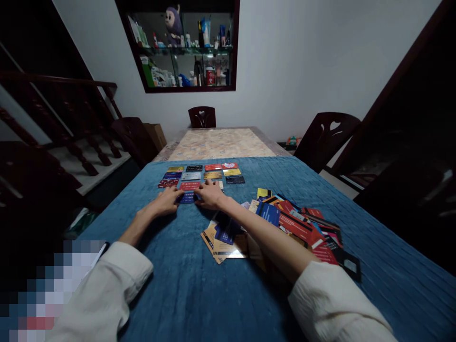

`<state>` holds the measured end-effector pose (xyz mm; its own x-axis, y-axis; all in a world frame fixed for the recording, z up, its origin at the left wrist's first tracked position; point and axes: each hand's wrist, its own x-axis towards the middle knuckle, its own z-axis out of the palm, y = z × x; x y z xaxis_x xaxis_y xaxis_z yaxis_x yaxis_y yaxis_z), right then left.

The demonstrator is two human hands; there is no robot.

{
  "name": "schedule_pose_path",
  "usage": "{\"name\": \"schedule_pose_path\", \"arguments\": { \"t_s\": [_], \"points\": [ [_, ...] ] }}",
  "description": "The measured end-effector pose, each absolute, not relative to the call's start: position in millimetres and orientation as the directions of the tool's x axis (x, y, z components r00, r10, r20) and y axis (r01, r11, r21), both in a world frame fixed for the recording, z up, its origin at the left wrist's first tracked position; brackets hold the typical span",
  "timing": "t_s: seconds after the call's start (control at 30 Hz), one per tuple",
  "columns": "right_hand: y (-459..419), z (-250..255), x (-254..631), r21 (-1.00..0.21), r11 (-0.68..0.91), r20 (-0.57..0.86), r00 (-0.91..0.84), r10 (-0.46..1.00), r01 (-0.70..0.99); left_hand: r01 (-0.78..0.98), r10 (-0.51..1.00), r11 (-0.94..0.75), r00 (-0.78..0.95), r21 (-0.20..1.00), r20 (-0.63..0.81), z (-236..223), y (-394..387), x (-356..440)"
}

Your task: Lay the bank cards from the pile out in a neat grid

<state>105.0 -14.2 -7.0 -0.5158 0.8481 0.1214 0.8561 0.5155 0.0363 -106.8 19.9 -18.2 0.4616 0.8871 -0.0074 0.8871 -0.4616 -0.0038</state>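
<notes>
A blue card (186, 197) lies on the blue cloth between my two hands. My left hand (167, 200) grips its left edge with curled fingers, and the fingers of my right hand (209, 194) are on its right edge. Just beyond it is a red card (190, 186). Farther back, several cards lie in rows, among them a silver card (191, 176), a black card (194, 168) and a dark card (235, 179). My right hand partly hides a pale card. Beneath and beside my right forearm spreads a loose pile of mixed cards (297, 223).
The blue cloth (160, 285) covers the near part of the table; a patterned tabletop (221, 142) shows beyond. Dark wooden chairs stand at the far end (202, 117), left (131, 140) and right (327, 135). A wall cabinet (188, 52) holds bottles and a plush toy.
</notes>
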Motion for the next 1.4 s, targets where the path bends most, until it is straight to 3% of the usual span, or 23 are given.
{"name": "schedule_pose_path", "arguments": {
  "t_s": [0.2,0.43,0.87,1.03,1.4],
  "points": [
    [-19,1,127,0.036,0.507,0.152,-0.506,0.849,0.861,0.884,0.885,-0.466,0.466,-0.05,-0.004,-9,11,-99],
    [-37,6,164,0.041,0.48,0.21,-0.477,0.853,0.876,0.836,0.829,-0.547,0.547,-0.032,0.117,-2,0,-79],
    [-84,0,244,0.01,0.39,0.319,-0.372,0.872,0.921,0.592,0.571,-0.806,0.773,0.009,0.275,21,-47,-19],
    [-111,-7,281,0.021,0.333,0.367,-0.317,0.875,0.943,0.467,0.459,-0.884,0.847,0.039,0.267,26,-69,17],
    [-159,-20,342,0.078,0.276,0.497,-0.278,0.822,0.958,0.321,0.306,-0.946,0.934,-0.051,0.186,26,-97,103]
  ]
}}
